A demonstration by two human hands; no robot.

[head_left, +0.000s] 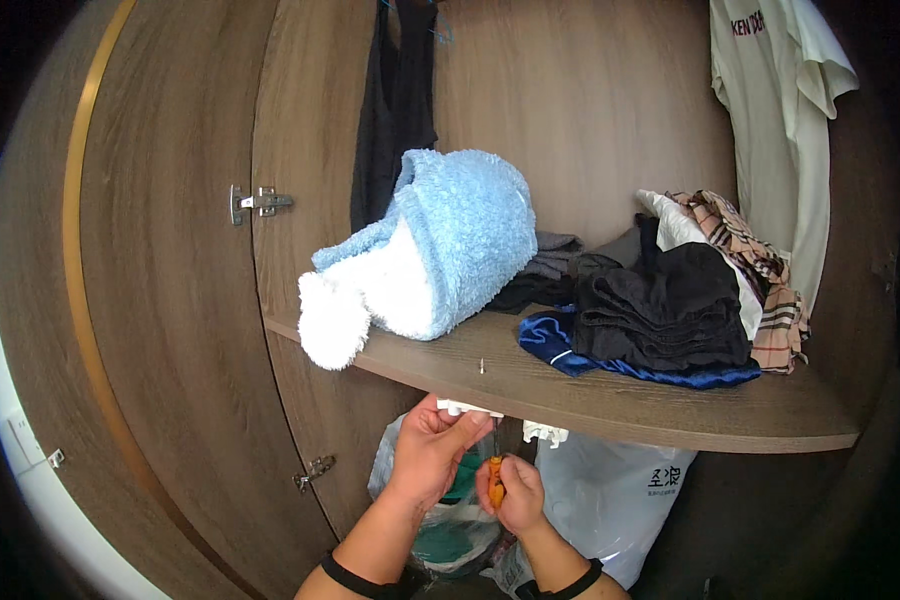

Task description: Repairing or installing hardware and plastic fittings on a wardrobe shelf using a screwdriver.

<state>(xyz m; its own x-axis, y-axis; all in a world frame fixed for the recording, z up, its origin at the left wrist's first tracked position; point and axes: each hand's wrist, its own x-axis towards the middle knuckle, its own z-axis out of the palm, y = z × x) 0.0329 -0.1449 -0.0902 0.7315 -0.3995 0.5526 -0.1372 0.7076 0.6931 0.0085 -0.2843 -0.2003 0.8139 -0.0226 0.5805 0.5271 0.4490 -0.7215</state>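
- The left hand (432, 448) is nearly closed, thumb and fingers pinching a white bracket (456, 407).
- The bracket lies along the shelf's front edge, at its underside, left of the edge's middle.
- The right hand (518, 492) is curled around the orange handle of a screwdriver (496, 482), held upright below the bracket's right end; whether its tip touches a screw head cannot be told.
- A white fitting (545, 433) sits under the same front edge, just right of the screwdriver.
- On the shelf (430, 372), a small screw (483, 367) is near the front edge, above the bracket.
- A blue fleece (482, 235) with a white pompom (333, 322) lies toward the left end, the pompom hanging over the front edge.
- Dark clothes (660, 305) are heaped toward the right end, on a blue satin cloth (660, 374).
- Below the shelf hangs or stands a white bag (610, 505).
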